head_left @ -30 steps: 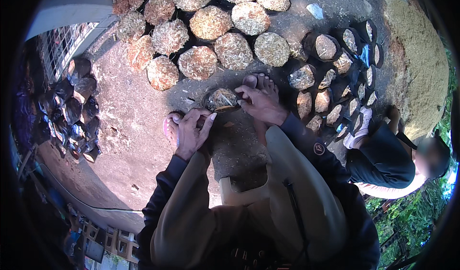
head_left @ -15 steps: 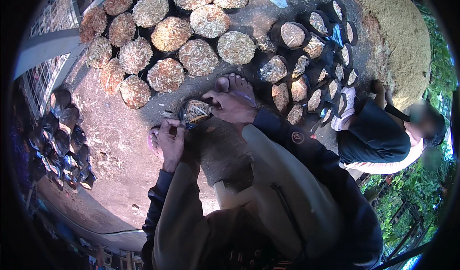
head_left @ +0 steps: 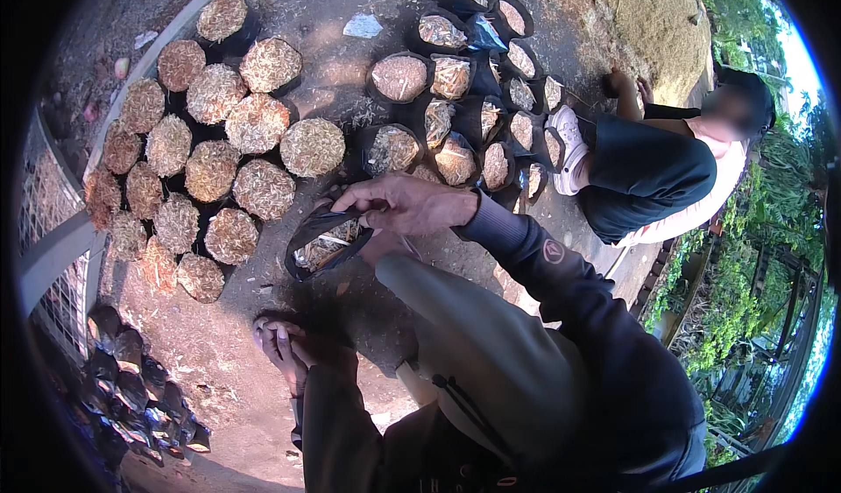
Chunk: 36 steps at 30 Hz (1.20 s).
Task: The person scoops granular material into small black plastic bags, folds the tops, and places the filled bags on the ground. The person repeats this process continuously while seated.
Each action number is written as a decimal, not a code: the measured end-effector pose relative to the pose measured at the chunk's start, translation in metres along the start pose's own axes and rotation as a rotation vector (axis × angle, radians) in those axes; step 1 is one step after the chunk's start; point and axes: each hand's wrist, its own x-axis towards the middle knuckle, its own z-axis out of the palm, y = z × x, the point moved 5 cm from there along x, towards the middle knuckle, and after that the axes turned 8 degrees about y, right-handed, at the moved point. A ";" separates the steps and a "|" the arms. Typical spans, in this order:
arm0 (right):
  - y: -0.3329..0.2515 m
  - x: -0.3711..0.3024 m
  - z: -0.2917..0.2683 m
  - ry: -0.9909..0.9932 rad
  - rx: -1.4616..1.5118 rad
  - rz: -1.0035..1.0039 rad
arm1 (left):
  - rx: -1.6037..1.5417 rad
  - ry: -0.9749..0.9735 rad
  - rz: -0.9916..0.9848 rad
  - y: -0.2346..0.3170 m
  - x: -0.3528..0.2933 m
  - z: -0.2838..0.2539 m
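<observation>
Pinched in my right hand (head_left: pixel 407 204) is the rim of a black plastic bag (head_left: pixel 302 261). The bag's mouth gapes, and pale and brown shreds (head_left: pixel 326 246) show inside. Lower and to the left, my left hand (head_left: pixel 285 348) is apart from the bag, close to my left foot. Its fingers are bent and close together; what they hold, if anything, is hidden. My right foot is mostly covered by my right hand and the bag.
Filled round bags (head_left: pixel 210 171) crowd the ground at far left. Partly filled black bags (head_left: pixel 455 160) stand at far right, beside a crouching person (head_left: pixel 648 173) and a sawdust heap (head_left: pixel 635 20). Dark bags (head_left: pixel 140 388) lie near left. A metal mesh frame (head_left: pixel 53 248) edges the left.
My left hand has let go of the bag and moved down. My right hand now grips the bag's rim, and the bag's mouth is wider. The whole view has shifted.
</observation>
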 end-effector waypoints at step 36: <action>0.328 -0.165 -0.431 1.373 0.644 0.225 | -0.065 0.330 -0.320 -0.080 -0.027 -0.003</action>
